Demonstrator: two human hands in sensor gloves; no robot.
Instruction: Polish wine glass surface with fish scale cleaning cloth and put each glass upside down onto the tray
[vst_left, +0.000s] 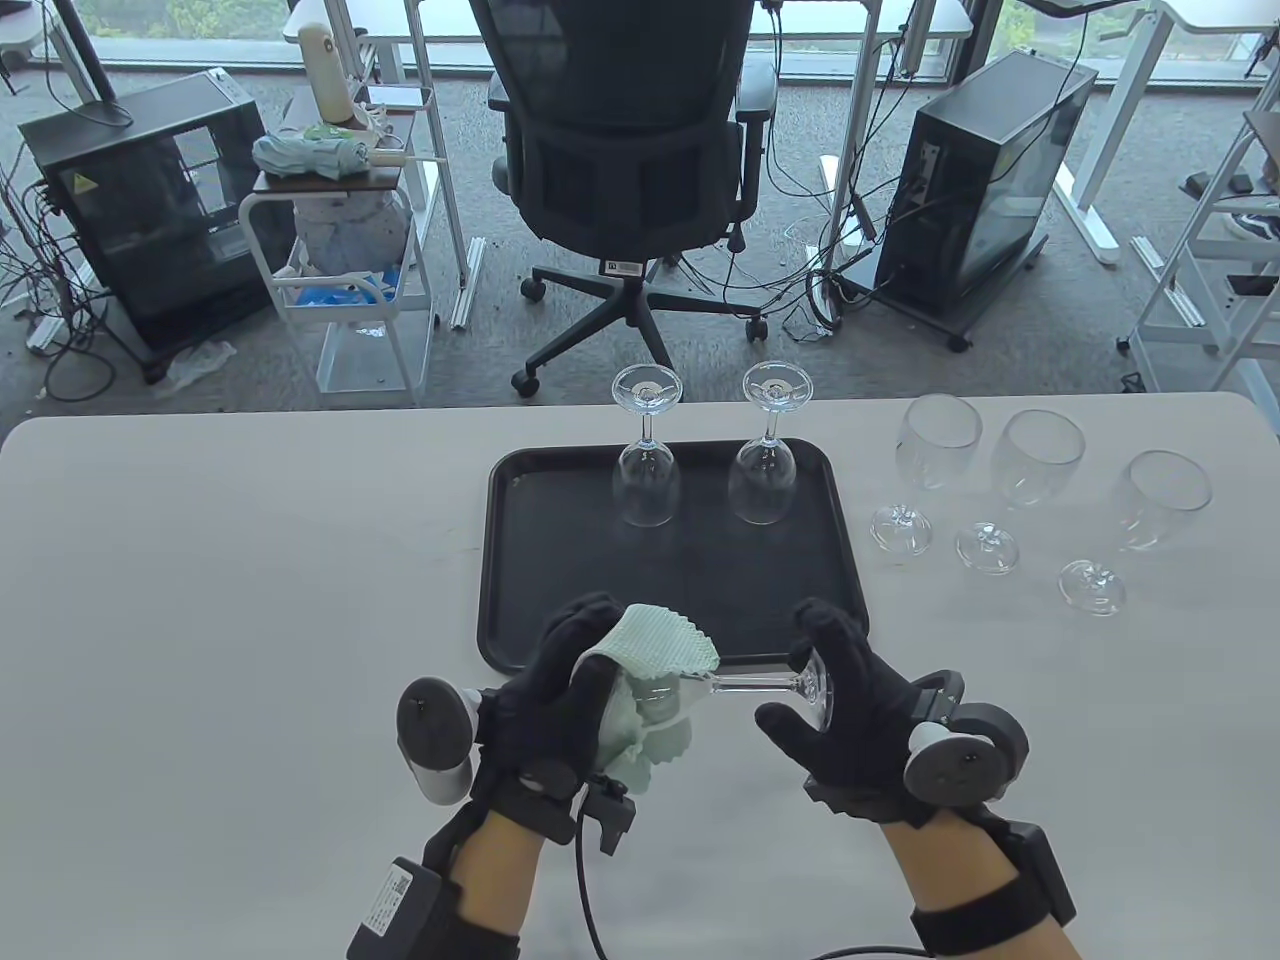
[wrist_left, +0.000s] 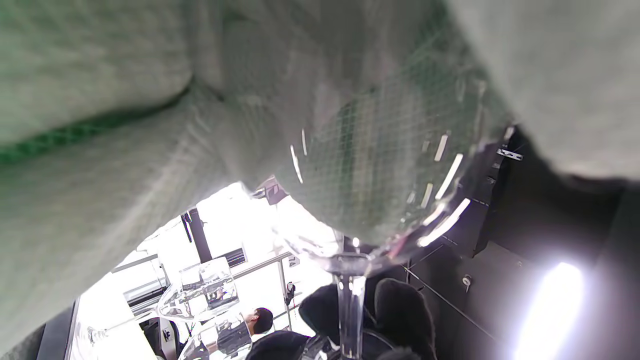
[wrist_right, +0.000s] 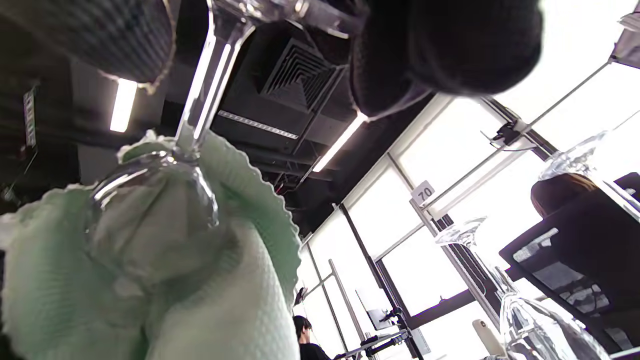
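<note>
While the wine glass (vst_left: 740, 688) is lying on its side in the air just in front of the near edge of the black tray (vst_left: 520, 560), the left hand (vst_left: 560, 700) is wrapping the pale green fish scale cloth (vst_left: 665, 650) around its bowl, fingers curled over cloth and glass together. The right hand (vst_left: 850, 720) is pinching the round foot of the same glass, thumb below and fingers above, with the stem running level between the two hands. In the left wrist view the cloth's fine grid weave is filling most of the frame and showing through the bowl (wrist_left: 380, 175). In the right wrist view the cloth (wrist_right: 240, 300) is bunching inside and around the bowl, its scalloped edge visible.

Two glasses (vst_left: 648, 470) are standing upside down on the far part of the tray, side by side and apart. Three more glasses (vst_left: 1040, 470) are standing upright on the white table (vst_left: 200, 600) to the right of the tray.

As for writing, a small white tag reading "70" (wrist_right: 423, 192) is showing on a window frame in the right wrist view. A yellow warning triangle sticker (vst_left: 80, 184) is sitting on the dark computer case beyond the table at left; its text is too small to read.
</note>
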